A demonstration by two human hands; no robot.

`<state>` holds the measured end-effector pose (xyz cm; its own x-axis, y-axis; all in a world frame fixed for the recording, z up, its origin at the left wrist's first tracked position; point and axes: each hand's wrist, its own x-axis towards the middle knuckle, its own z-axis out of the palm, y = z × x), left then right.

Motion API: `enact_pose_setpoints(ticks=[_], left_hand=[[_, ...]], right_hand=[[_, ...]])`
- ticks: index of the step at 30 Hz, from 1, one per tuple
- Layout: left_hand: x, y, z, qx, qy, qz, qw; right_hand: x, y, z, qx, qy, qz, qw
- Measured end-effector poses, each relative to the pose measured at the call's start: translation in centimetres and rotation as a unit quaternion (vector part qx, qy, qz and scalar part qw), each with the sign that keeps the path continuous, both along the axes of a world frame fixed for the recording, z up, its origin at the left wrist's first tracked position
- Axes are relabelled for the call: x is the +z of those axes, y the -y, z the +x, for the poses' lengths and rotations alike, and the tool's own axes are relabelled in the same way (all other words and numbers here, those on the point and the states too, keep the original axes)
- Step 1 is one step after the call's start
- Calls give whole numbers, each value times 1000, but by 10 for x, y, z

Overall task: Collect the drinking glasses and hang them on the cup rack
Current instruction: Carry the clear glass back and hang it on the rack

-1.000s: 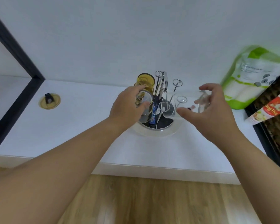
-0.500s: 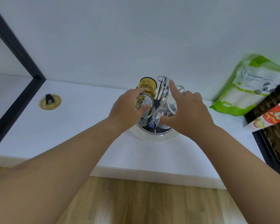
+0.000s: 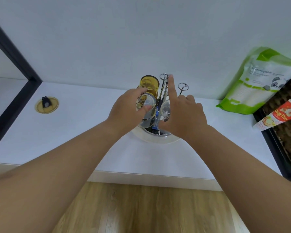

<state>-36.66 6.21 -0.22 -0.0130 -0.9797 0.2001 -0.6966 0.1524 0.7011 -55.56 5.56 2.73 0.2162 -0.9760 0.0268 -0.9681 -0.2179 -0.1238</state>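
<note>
Both hands at the cup rack (image 3: 163, 91), which stands on a round white base (image 3: 141, 137) on the white counter (image 3: 74, 140), near the back wall. Left hand (image 3: 126, 113) is wrapped around a clear glass (image 3: 145, 108), thumb across the front, fingers over the far side; the glass is upside down, bottom toward the camera, tilted on the rack's left side. Right hand (image 3: 183, 118) grips a second clear glass (image 3: 165, 110) on the rack's right side, also inverted; index finger sticks straight up alongside the rack's central post, other fingers curled round the glass. Can't tell if either glass is fully seated on its prong. An amber glass (image 3: 149, 84) hangs inverted at the rack's back left, just behind the left hand's glass, untouched. One bare ring-tipped prong (image 3: 183, 86) pokes up to the right of the raised finger. Off to the side: a green-and-white pouch (image 3: 259, 81) leaning on the wall at right, a red-and-white tube (image 3: 282, 116) beside it, a round brass fitting (image 3: 46, 105) set in the counter at left.
</note>
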Motion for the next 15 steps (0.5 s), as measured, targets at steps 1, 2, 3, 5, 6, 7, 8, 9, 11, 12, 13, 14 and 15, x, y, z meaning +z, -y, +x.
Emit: enact_pose_setpoints(ticks=[1,2,3,5,6,7,8,9,11,12,13,14,15], left_hand=[[-1,-1,0,1,-3,-2,1000],[-1,-1,0,2,-4,-4,1000],[-1,-1,-1,3,-3,-6,1000],[-2,-2,-1,5,-3,-8,1000],[-2,-2,-2,6,-3,-8,1000],[-2,-2,-2,7,-4,-9,1000],[-2,-1,-2,8,-4,-9,1000],[-3,-1,-2,9,-3,-10,1000],[-3,-1,-2,10,-2,-10,1000],[-3,-2,-2,10,-4,-11,1000],[-4,-2,-2,11,-5,-12,1000],[-4,-2,-2,11,-6,-13,1000],[-4,-3,-2,11,-6,-14,1000]], right_hand=[[-1,0,0,1,-10,-8,1000],[-1,0,-1,1,-18,-16,1000],[-2,0,-1,1,-23,-23,999],[-5,1,-1,-3,-29,-38,999],[-6,1,0,-5,-30,-44,999],[-6,1,0,-7,-31,-46,998],[-7,1,0,-10,-32,-44,998],[-7,2,1,-11,-34,-41,999],[-7,3,1,-10,-36,-38,999],[-7,3,1,-10,-35,-38,999],[-7,3,0,-9,-36,-38,999],[-7,3,0,-9,-37,-38,999],[-7,3,0,-9,-37,-37,999]])
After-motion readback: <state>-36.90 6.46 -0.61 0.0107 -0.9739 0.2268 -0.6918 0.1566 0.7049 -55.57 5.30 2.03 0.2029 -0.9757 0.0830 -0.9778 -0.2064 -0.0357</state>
